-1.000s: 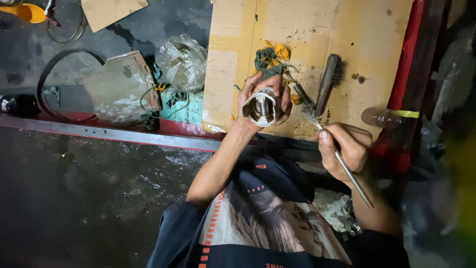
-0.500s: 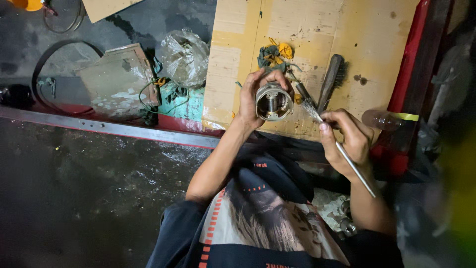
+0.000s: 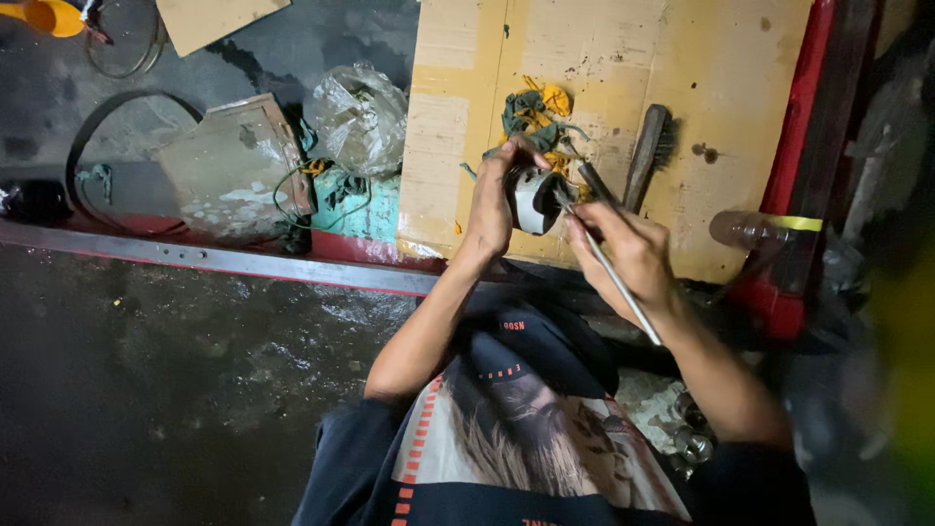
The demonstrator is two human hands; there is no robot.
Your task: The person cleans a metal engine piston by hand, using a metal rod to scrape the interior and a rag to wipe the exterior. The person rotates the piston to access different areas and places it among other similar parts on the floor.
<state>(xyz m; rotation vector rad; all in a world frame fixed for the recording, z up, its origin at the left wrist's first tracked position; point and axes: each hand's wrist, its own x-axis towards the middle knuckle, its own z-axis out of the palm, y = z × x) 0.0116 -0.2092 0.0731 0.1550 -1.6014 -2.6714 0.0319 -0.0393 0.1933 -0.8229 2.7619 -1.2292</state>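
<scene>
Cleaning step: left hand [image 3: 490, 209] grips short silvery metal cylinder [image 3: 534, 200] over cardboard sheet [image 3: 682, 68] near edge; right hand [image 3: 628, 255] pinches thin metal-handled brush [image 3: 609, 265], tip at cylinder. Next, likely: steady scrubbing strokes.

- We see a rough repair workshop: a grimy, stained concrete floor [image 3: 146, 390].
- We note flattened cardboard [image 3: 682, 88] as a work mat, a wire brush [image 3: 648, 156], oily rags [image 3: 536, 112].

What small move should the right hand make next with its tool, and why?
Probably ease the thin tool a little further into the metal part: the right hand has its tip at the part's edge, and the left hand grips the part, turned toward the tool.
</scene>
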